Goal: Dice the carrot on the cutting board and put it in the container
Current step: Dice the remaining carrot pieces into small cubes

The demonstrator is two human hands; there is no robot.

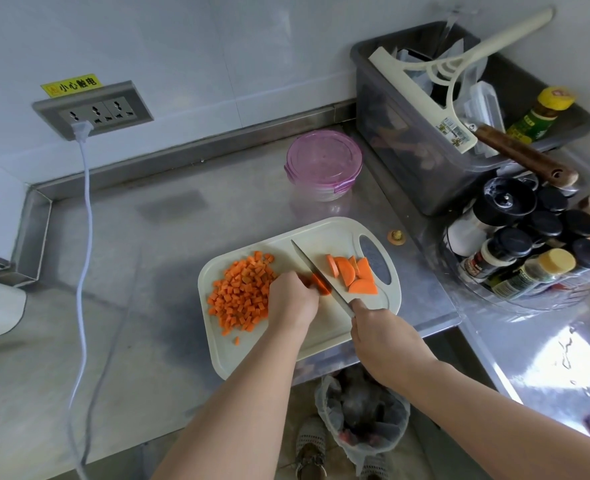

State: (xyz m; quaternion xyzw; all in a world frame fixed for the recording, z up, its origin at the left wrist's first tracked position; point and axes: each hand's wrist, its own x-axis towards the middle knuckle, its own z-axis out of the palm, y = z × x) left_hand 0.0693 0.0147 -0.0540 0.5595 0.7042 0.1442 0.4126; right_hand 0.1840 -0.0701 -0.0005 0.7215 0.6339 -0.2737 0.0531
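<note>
Head view: left hand [291,296] curled on carrot piece [321,284]; right hand [383,336] clenched around knife [321,277].

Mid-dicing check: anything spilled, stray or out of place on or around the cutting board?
One diced cube lies apart from the diced pile, still on the cutting board. A carrot end sits off the board on the counter. The container is still lidded.

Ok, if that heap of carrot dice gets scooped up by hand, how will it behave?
The carrot dice look small and loose, so they will probably scatter or slip between fingers. One piece already lies apart. Sliding them off the cutting board seems safer.
</note>
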